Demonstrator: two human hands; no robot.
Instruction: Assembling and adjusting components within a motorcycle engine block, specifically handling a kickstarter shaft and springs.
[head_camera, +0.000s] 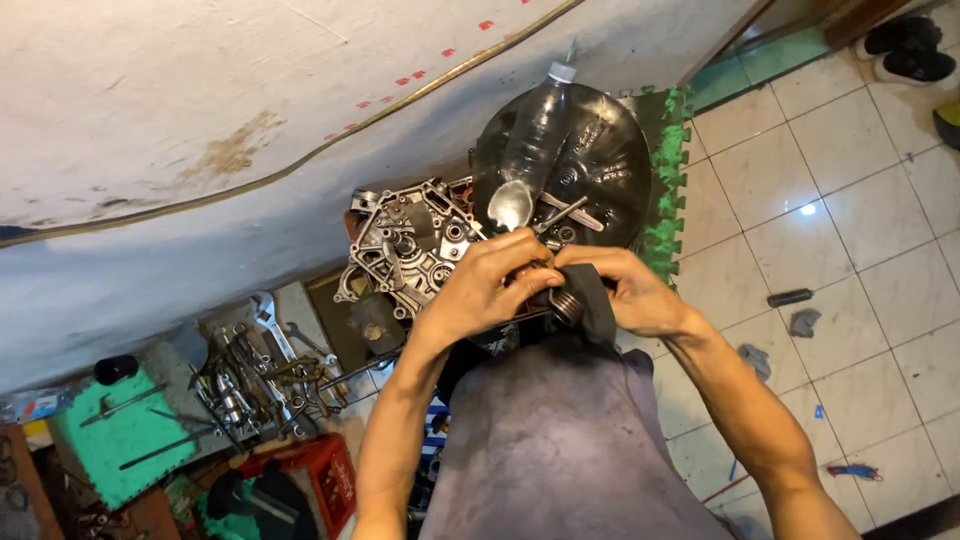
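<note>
Tiled workshop floor, strewn with tools and engine parts.
Both hands meet at frame centre: left hand (478, 288) and right hand (628, 290) clamp a ribbed metal part (566, 303) in a dark rag (592, 300), below a plastic bottle (535, 135).

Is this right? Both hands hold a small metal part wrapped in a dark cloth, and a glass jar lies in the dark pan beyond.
Not quite. The head view shows a clear plastic bottle in the dark pan, not a glass jar. Left hand and right hand do hold the metal part in dark cloth.

Both forearms extended forward and converging, left hand (478, 285) fingers curled closed in a grip, right hand (628, 290) clenched opposite, hands touching at centre.
</note>
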